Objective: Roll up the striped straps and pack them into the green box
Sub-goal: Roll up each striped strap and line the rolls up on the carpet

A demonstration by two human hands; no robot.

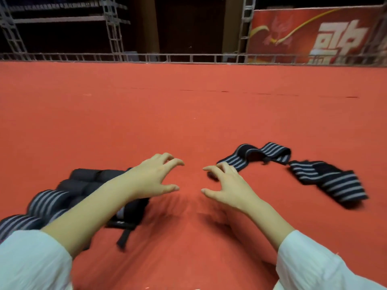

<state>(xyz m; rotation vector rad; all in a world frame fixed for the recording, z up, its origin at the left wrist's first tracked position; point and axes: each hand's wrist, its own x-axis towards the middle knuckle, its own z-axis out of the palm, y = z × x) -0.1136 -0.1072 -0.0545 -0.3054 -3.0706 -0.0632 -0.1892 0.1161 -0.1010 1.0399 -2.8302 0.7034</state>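
Across the red carpet (188,114) the loose striped strap (272,150) lies humped and twisted, so a roll started from one end may wind crooked or slack. Its near end is at the right hand (228,185) fingertips, the rest trailing outward. Rolled straps (48,200) sit under the left forearm. Left hand (152,176) and right are spread, gripping nothing, and the green box is out of view

A big red carpet (188,114) covers the floor. Behind it stand a low metal rail (188,57), grey shelves (62,19) and a red banner (314,36).
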